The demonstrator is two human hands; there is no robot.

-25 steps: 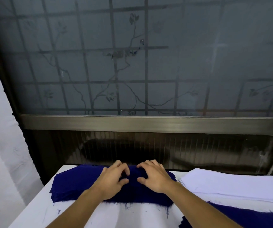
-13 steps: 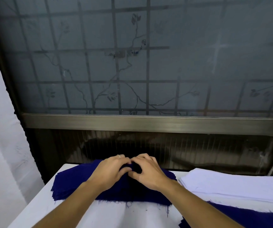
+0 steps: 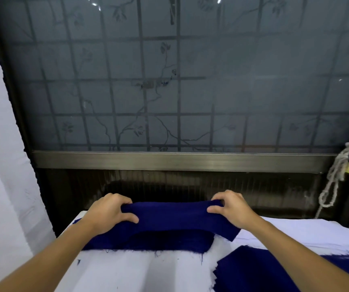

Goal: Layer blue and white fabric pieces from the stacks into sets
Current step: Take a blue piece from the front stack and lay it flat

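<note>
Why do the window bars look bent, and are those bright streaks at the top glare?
Head view: the wide-angle lens bows the window grid and tilts its left frame; the top streaks look like reflected light; the lifted blue piece throws a dark shadow on the blue stack beneath.

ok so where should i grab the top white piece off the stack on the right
Probably its far edge, pinched from above at the back. The white stack lies flat with that edge bare, while the lifted blue piece hangs over its left end and the blue-topped set lies along its near side.
</note>
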